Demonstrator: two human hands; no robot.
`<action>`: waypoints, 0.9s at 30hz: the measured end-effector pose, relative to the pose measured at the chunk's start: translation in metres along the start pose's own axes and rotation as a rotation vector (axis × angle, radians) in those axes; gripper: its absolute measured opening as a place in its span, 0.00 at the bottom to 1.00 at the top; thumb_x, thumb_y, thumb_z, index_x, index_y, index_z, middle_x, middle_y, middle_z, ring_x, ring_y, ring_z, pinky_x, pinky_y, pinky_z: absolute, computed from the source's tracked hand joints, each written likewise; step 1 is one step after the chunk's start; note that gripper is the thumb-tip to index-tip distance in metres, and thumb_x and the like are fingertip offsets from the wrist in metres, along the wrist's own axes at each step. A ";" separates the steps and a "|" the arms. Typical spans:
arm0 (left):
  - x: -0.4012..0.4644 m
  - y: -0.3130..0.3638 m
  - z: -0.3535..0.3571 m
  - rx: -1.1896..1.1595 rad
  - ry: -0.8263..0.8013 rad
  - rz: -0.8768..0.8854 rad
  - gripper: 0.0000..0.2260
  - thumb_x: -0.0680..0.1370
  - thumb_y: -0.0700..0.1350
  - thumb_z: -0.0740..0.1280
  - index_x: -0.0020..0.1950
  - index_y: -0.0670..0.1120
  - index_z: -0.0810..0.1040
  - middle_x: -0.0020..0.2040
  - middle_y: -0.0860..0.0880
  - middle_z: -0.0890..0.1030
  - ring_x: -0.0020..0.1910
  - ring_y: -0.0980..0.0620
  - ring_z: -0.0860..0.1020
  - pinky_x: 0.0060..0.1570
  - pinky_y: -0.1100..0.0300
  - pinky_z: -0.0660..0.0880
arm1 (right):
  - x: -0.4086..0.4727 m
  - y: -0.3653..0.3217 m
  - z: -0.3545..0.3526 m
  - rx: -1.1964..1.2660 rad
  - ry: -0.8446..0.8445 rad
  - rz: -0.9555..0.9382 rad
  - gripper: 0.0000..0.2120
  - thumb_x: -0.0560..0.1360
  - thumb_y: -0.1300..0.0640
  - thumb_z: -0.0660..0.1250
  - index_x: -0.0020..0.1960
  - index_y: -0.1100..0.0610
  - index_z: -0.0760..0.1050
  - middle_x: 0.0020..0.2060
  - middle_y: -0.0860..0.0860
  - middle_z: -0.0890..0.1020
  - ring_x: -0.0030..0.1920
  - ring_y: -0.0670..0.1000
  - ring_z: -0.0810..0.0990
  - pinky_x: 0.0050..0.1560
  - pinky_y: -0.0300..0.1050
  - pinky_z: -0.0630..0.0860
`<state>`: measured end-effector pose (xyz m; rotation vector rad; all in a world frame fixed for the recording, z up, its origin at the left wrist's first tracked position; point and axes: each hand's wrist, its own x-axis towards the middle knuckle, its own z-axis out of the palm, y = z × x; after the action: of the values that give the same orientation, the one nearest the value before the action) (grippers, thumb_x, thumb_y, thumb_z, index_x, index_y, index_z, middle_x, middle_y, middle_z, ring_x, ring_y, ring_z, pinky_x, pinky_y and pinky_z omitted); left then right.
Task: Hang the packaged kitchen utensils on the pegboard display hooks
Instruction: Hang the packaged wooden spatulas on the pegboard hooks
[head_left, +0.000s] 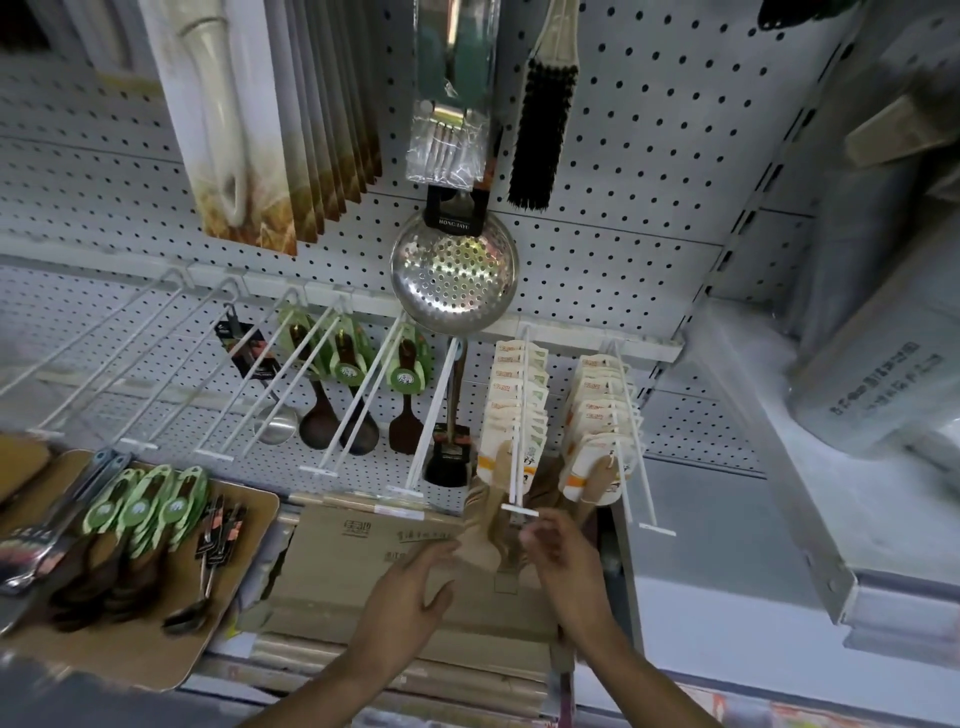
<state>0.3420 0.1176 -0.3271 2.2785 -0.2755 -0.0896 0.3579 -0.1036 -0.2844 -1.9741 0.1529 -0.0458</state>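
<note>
We judge the job partly done: both hooks (519, 415) at one o'clock hold packs, many utensils (140, 514) wait on the tray (244, 587) at nine, our left hand (410, 597) lies relaxed, right hand (563, 553) pinches unclearly.

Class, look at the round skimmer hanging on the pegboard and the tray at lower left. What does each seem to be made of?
Skimmer: probably stainless steel; its shiny, silvery perforated bowl reflects the light. Tray: looks like wood or fibreboard; matte, uniform brown surface with rounded corners, so the exact material stays open.
</note>
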 end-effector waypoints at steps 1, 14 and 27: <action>-0.004 0.001 -0.006 0.025 0.011 0.022 0.19 0.79 0.50 0.67 0.69 0.61 0.71 0.65 0.66 0.73 0.61 0.67 0.74 0.58 0.68 0.73 | -0.003 0.003 -0.002 -0.060 -0.053 -0.038 0.10 0.76 0.55 0.71 0.54 0.44 0.75 0.48 0.44 0.82 0.49 0.42 0.81 0.49 0.37 0.77; -0.087 -0.012 -0.103 0.332 0.230 0.072 0.17 0.80 0.54 0.65 0.70 0.58 0.72 0.67 0.61 0.73 0.66 0.63 0.71 0.63 0.68 0.69 | -0.011 -0.037 0.049 -0.529 -0.559 -0.703 0.18 0.81 0.46 0.60 0.70 0.46 0.70 0.67 0.41 0.73 0.67 0.42 0.69 0.67 0.38 0.67; -0.212 -0.050 -0.214 0.463 0.465 -0.053 0.18 0.81 0.58 0.62 0.69 0.55 0.75 0.68 0.60 0.74 0.68 0.59 0.71 0.66 0.64 0.69 | -0.064 -0.137 0.186 -0.401 -0.727 -1.026 0.20 0.81 0.44 0.62 0.71 0.46 0.69 0.69 0.40 0.71 0.69 0.38 0.67 0.69 0.36 0.65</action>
<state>0.1774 0.3549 -0.2278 2.6758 0.0151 0.5212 0.3254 0.1281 -0.2306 -2.1282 -1.4076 0.0451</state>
